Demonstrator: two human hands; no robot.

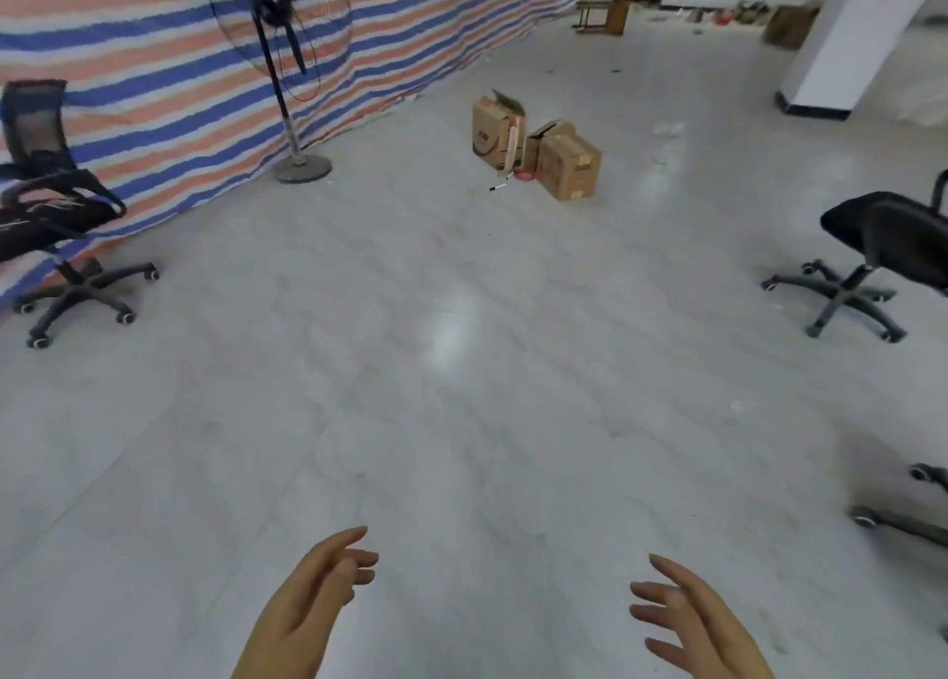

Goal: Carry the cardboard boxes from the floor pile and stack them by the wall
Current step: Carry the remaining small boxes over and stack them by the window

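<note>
Roughly left to right, with the boxes as the landmark:
Left chair (56, 216): far left of the boxes, against the striped sheet, a dark bag on its seat.
Striped sheet (154, 62): hangs behind the chair and runs back past the boxes.
Fan (284, 62): on a tall stand, left of the boxes, close to the sheet.
Left hand (302, 606): low and near, well short of the boxes, fingers relaxed and spread, holding nothing.
Boxes (538, 150): three cardboard ones bunched together on the grey floor (461, 345), one with flaps up.
Pen (498, 187): on the floor just before the boxes.
Right hand (703, 627): low and near, fingers loosely spread, empty.
Right chair (887, 247): far right of the boxes.
</note>
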